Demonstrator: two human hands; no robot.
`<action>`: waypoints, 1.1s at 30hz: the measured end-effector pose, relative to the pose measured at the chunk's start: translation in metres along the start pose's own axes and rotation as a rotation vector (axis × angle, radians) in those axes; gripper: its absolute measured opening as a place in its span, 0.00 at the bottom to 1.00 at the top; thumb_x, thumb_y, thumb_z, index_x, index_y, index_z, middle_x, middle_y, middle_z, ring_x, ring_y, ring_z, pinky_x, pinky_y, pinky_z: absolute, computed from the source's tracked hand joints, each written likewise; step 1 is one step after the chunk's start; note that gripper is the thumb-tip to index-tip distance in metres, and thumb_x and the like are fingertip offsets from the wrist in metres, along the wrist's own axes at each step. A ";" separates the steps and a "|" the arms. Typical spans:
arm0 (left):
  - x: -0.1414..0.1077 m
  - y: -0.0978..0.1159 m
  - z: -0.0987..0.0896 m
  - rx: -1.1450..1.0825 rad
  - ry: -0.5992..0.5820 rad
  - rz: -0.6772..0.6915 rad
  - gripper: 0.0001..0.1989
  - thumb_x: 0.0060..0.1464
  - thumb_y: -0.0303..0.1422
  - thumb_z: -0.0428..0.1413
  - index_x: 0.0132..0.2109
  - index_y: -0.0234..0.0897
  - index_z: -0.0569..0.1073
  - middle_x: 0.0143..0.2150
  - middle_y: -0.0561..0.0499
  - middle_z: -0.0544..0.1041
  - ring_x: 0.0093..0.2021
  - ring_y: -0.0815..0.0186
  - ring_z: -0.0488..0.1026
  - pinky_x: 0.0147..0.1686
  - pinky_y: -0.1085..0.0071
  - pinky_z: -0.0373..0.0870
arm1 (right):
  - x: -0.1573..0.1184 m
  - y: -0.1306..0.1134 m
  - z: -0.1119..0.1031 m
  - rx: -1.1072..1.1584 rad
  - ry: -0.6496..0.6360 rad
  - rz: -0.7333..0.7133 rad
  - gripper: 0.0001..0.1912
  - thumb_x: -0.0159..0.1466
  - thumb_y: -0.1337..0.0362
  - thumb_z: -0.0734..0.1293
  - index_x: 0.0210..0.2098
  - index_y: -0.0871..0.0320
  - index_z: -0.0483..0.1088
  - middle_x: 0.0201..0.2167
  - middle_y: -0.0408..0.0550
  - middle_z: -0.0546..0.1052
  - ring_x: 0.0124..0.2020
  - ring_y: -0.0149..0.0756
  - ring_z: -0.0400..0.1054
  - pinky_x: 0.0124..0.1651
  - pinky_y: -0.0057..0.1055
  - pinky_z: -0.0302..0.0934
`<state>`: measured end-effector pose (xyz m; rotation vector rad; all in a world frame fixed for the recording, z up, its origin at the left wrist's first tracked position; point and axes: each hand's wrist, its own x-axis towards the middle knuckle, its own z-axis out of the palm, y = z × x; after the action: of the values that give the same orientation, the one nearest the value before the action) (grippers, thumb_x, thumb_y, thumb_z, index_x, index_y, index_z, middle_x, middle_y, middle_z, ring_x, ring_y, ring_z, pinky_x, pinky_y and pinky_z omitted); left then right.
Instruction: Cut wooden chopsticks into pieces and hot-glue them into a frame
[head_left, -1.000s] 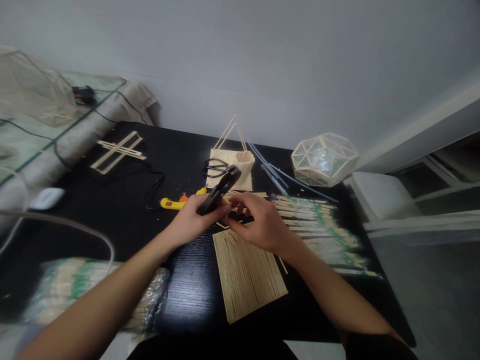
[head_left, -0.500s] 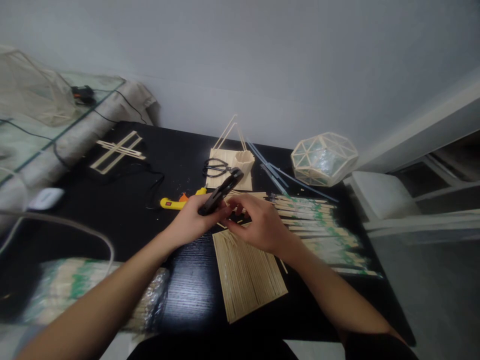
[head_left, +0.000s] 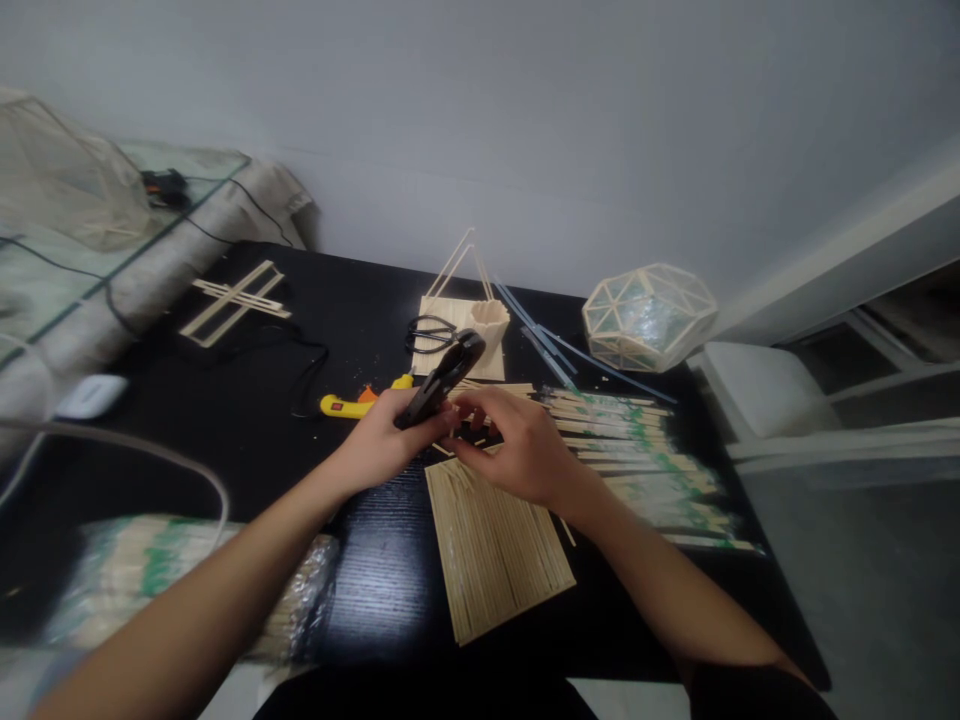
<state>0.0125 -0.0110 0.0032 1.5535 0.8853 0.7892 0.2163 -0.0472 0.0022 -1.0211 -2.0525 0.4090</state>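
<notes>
My left hand [head_left: 386,437] is closed on a black hand tool [head_left: 442,380], whose head points up and to the right. Close beside it, my right hand [head_left: 517,440] has its fingertips pinched near the left thumb; whatever small piece lies between them is too small to make out. Below the hands a square panel of thin wooden sticks [head_left: 499,545] lies on the black table. Behind the tool stands a wooden stick model [head_left: 489,335] with a round cup and a peaked frame, and black scissors [head_left: 431,335] rest on its base.
A yellow glue gun [head_left: 345,407] lies left of the hands. Bundled sticks [head_left: 645,450] spread at the right, below a faceted stick frame [head_left: 649,318]. Crossed sticks [head_left: 232,300] lie back left, and a bagged stick bundle [head_left: 150,570] front left.
The black tool has tilted slightly, its head shifting a little. Both hands stay in nearly the same place.
</notes>
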 end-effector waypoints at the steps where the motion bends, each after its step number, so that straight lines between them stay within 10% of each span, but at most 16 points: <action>1: 0.000 0.001 0.000 -0.005 -0.001 -0.002 0.12 0.60 0.39 0.62 0.35 0.34 0.79 0.31 0.50 0.79 0.31 0.66 0.73 0.35 0.70 0.72 | 0.000 0.000 0.000 0.003 0.000 -0.003 0.16 0.65 0.68 0.74 0.51 0.59 0.72 0.42 0.51 0.82 0.38 0.38 0.79 0.42 0.34 0.74; 33: 0.002 -0.002 0.001 0.052 0.034 -0.007 0.13 0.58 0.40 0.62 0.32 0.34 0.77 0.29 0.52 0.76 0.30 0.67 0.72 0.35 0.70 0.71 | 0.000 -0.001 -0.002 -0.007 -0.035 0.038 0.15 0.65 0.68 0.74 0.50 0.56 0.72 0.45 0.50 0.81 0.42 0.40 0.79 0.45 0.38 0.75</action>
<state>0.0140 -0.0096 0.0007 1.5855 0.9429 0.7950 0.2171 -0.0478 0.0047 -1.0658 -2.0691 0.4420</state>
